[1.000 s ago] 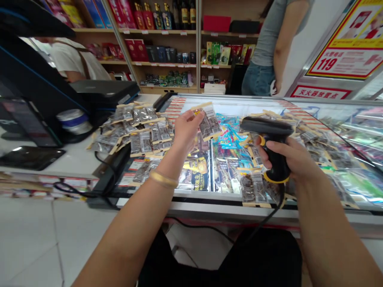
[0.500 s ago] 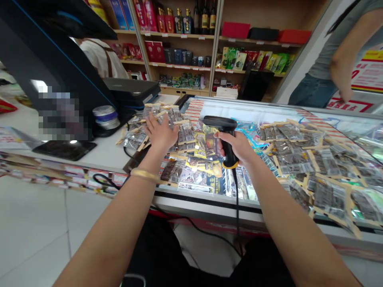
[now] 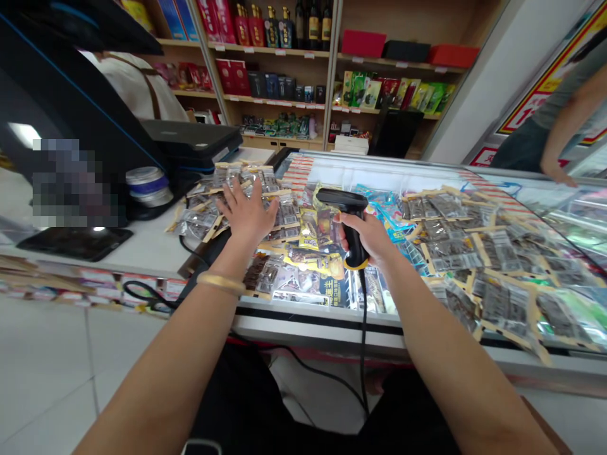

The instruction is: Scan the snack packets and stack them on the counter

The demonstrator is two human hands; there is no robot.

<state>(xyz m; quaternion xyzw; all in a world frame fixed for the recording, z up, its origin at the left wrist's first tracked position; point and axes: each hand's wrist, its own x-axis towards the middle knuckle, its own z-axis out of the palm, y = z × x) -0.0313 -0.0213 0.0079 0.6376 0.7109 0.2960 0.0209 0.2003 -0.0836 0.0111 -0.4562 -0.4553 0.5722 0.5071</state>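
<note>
My left hand [image 3: 247, 212] lies with fingers spread over a heap of clear snack packets [image 3: 288, 212] with tan edges, on the left of the glass counter. Whether its palm presses on them I cannot tell. In my right hand [image 3: 370, 235] is a black barcode scanner [image 3: 342, 201] with yellow trim, held by its handle above the glass, its head toward the left. A black cable [image 3: 363, 328] hangs from the handle. A second pile of similar packets [image 3: 450, 246] covers the right of the counter. Beneath the glass show colourful snack bags [image 3: 309, 227].
A black checkout terminal [image 3: 85, 120] and a roll of tape or similar round stack [image 3: 148, 186] stand at the left. Shelves [image 3: 279, 52] with bottles and boxes line the back. One person in white is behind the terminal; another person's arm [image 3: 564, 133] rests at the far right.
The view has shifted slightly, so most things sit farther left. My left hand stays spread over the packets and my right keeps hold of the scanner. The person at right has lowered a hand toward the counter.
</note>
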